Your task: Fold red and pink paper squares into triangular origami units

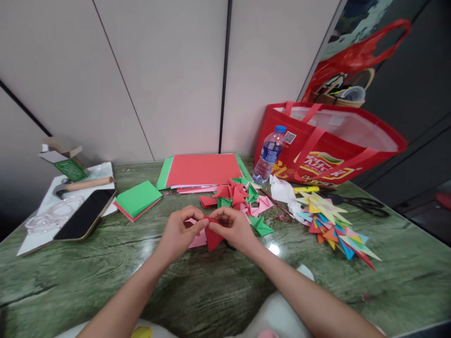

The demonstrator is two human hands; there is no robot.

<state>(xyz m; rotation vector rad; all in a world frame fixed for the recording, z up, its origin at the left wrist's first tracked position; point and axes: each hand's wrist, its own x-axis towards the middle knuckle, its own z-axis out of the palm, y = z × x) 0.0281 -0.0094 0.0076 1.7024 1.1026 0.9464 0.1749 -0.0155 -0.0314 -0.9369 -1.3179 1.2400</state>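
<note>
A red piece of folded paper (213, 238) is pinched between both my hands, near the middle of the table. My left hand (183, 232) grips its left upper edge with thumb and forefinger. My right hand (235, 229) is closed on its right upper edge, and my fingers hide part of the folds. Pink paper (198, 240) shows behind and beside my left fingers; whether it is a separate piece I cannot tell. Just beyond my hands lies a pile of red, green and pink folded paper pieces (235, 193). A green folded piece (261, 226) sits right of my right hand.
Red and green paper sheets (204, 169) lie by the wall, with small green squares (138, 199) to the left. A phone (86, 213) and a wooden-handled tool (88, 184) lie farther left. Rightward are a water bottle (269, 155), red bag (317, 150), scissors (364, 204) and colourful folded paper (338, 227).
</note>
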